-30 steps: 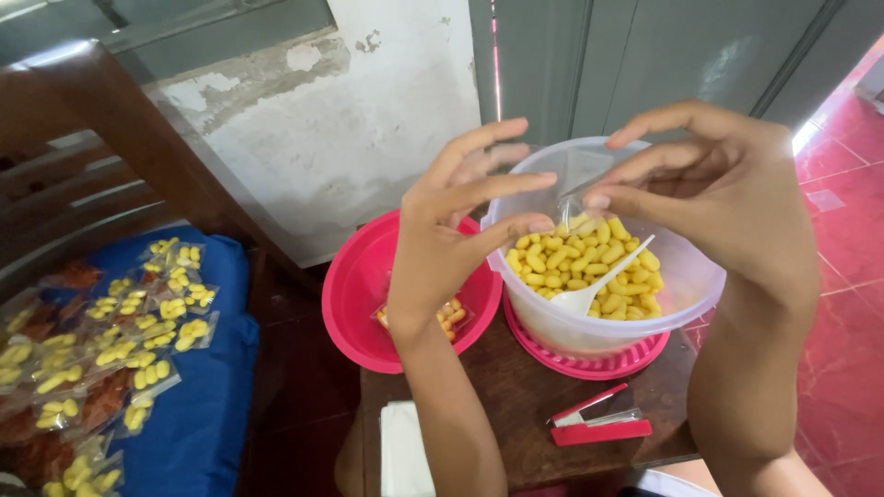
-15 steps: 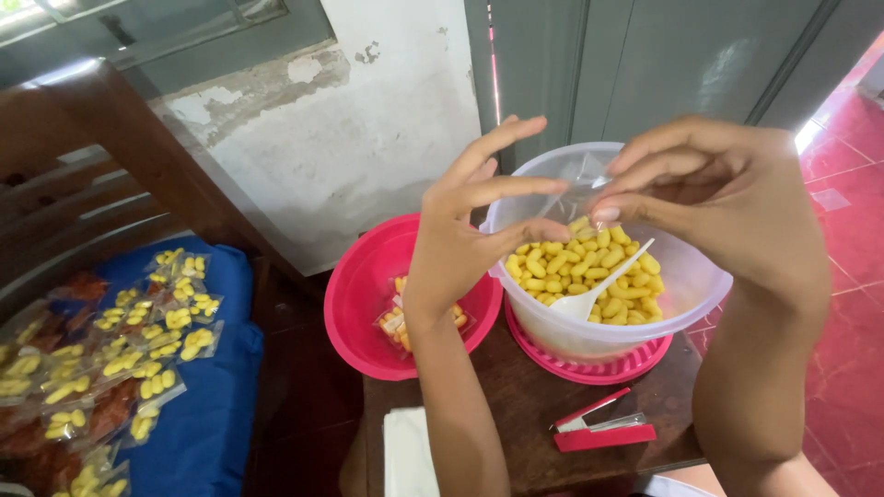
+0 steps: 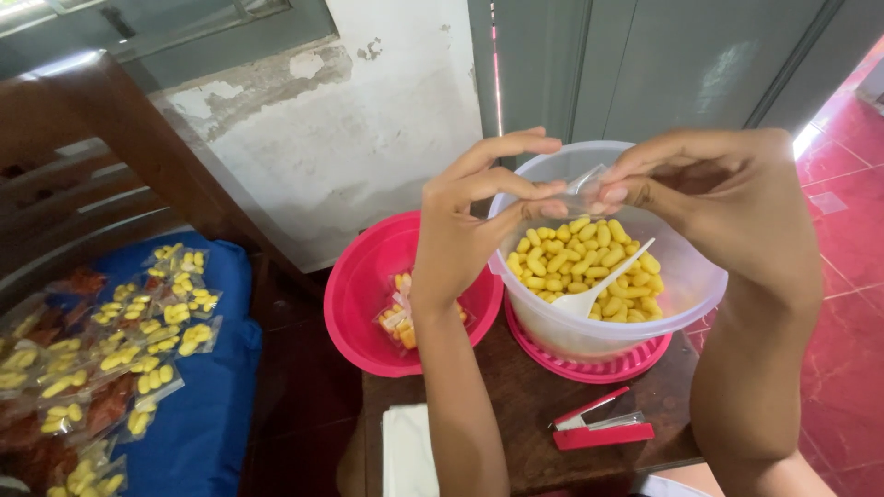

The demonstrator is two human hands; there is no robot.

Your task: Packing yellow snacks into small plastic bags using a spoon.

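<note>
Both hands are raised over a clear plastic tub (image 3: 681,285) of yellow puffed snacks (image 3: 575,253), with a white plastic spoon (image 3: 599,285) lying in them. My left hand (image 3: 470,225) and my right hand (image 3: 727,207) pinch a small clear plastic bag (image 3: 582,184) between their fingertips, one on each side. The bag looks empty and is partly hidden by the fingers.
A pink bowl (image 3: 354,294) left of the tub holds a few filled packets. A pink lid (image 3: 599,368) lies under the tub. A red stapler (image 3: 599,428) and white paper (image 3: 405,451) rest on the brown table. Several packed snack bags (image 3: 138,340) lie on a blue cloth at left.
The fingers of both hands have closed in on the small bag and the hands have dropped slightly. The view has shifted a little.
</note>
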